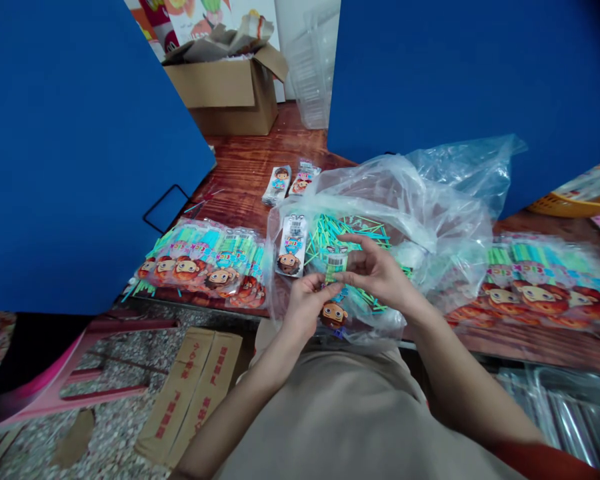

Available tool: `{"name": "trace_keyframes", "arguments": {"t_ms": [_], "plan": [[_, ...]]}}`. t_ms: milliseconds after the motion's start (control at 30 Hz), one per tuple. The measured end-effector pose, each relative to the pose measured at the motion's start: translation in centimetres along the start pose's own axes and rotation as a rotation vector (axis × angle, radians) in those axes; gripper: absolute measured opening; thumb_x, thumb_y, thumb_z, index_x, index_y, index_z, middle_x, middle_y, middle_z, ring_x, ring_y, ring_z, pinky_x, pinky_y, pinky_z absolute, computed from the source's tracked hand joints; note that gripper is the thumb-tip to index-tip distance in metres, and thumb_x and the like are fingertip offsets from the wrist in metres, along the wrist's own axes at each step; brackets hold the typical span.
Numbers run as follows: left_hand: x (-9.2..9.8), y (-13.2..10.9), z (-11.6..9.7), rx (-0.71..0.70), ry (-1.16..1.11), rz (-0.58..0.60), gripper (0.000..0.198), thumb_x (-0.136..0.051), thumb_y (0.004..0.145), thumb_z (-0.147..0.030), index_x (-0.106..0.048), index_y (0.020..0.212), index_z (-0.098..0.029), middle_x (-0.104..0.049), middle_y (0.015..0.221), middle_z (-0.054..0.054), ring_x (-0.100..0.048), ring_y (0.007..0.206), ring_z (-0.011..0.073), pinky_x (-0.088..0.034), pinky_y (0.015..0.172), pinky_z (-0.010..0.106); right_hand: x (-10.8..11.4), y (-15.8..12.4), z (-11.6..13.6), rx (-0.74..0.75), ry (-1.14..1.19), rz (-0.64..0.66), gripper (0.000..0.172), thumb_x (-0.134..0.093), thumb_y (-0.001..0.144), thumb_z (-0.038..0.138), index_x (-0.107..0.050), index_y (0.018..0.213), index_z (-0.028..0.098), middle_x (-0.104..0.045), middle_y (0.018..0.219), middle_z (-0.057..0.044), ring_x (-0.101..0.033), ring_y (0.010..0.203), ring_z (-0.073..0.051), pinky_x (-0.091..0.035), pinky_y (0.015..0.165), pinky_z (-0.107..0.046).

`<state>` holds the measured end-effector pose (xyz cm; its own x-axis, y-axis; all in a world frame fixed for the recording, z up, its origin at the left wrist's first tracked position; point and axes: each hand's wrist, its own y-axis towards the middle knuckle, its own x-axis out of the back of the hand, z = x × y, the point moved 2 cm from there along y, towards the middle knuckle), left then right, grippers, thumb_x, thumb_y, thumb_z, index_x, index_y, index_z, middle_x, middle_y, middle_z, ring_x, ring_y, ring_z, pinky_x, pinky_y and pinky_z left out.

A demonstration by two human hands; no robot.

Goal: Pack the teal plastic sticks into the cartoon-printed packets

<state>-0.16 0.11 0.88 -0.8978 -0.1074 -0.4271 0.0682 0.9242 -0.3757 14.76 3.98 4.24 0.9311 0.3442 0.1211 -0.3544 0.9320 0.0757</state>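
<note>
Between my hands is a small clear printed packet (334, 313) with a cartoon face low on it and green sticks showing near its barcode. My left hand (303, 303) is closed, pinching the packet's left side between thumb and fingers. On the other side, my right hand (380, 273) grips the packet's right edge, its index finger stretched out above. Beneath both hands lies a large clear plastic bag (395, 187) with loose green and blue thin sticks (325, 230) in its mouth. A stack of printed cartoon packets (291, 247) rests left of the sticks.
Filled packets lie in overlapping rows at left (195, 260) and right (540, 280) on the wooden table (250, 157). Two small stacks (279, 183) sit behind. Blue panels (70, 133) flank the table. An open carton (220, 93) stands at the back; a pink stool (80, 367) is lower left.
</note>
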Motion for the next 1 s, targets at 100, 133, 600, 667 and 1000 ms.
{"name": "trace_keyframes", "arguments": {"t_ms": [100,133,600,667,1000], "plan": [[0.1,0.2,0.1,-0.02,0.012,-0.01,0.034,-0.092,0.051,-0.033,-0.074,0.072,-0.013,-0.067,0.066,0.001,-0.054,0.06,0.0104,-0.042,0.06,0.023,-0.6,-0.2,-0.1,-0.02,0.044,-0.038,0.064,-0.08,0.074,0.044,-0.052,0.126,0.021,-0.045,0.057,0.011,-0.043,0.051,-0.01,-0.034,0.049,-0.023],[0.2,0.2,0.1,-0.024,0.017,-0.013,0.033,-0.091,0.051,-0.033,-0.074,0.072,-0.013,-0.067,0.065,0.001,-0.054,0.06,0.0105,-0.042,0.06,0.023,-0.8,-0.2,-0.2,-0.017,0.053,-0.053,0.063,-0.081,0.074,0.043,-0.052,0.125,0.021,-0.044,0.056,0.011,-0.042,0.05,-0.01,-0.034,0.049,-0.023],[0.4,0.5,0.1,-0.067,0.086,0.045,0.033,-0.088,0.059,-0.033,-0.076,0.084,-0.015,-0.071,0.078,0.002,-0.061,0.074,0.0148,-0.046,0.073,0.027,-1.1,-0.1,-1.1,-0.008,0.139,-0.158,0.059,-0.083,0.069,0.043,-0.056,0.117,0.021,-0.047,0.056,0.01,-0.043,0.05,-0.01,-0.033,0.05,-0.024],[0.5,0.4,-0.1,-0.086,0.145,0.054,0.035,-0.089,0.058,-0.03,-0.074,0.086,-0.015,-0.07,0.078,0.001,-0.059,0.073,0.014,-0.045,0.071,0.026,-0.9,-0.1,-1.1,-0.003,0.096,-0.185,0.055,-0.082,0.072,0.042,-0.058,0.117,0.02,-0.043,0.055,0.011,-0.039,0.049,-0.009,-0.03,0.049,-0.024],[1.0,0.3,0.1,-0.072,0.108,0.021,0.033,-0.088,0.059,-0.035,-0.072,0.078,-0.014,-0.067,0.071,0.0,-0.056,0.065,0.0117,-0.043,0.065,0.024,-1.3,-0.2,-1.4,-0.012,0.091,-0.122,0.061,-0.081,0.073,0.042,-0.052,0.122,0.023,-0.038,0.056,0.012,-0.038,0.048,-0.009,-0.029,0.048,-0.024]]}}
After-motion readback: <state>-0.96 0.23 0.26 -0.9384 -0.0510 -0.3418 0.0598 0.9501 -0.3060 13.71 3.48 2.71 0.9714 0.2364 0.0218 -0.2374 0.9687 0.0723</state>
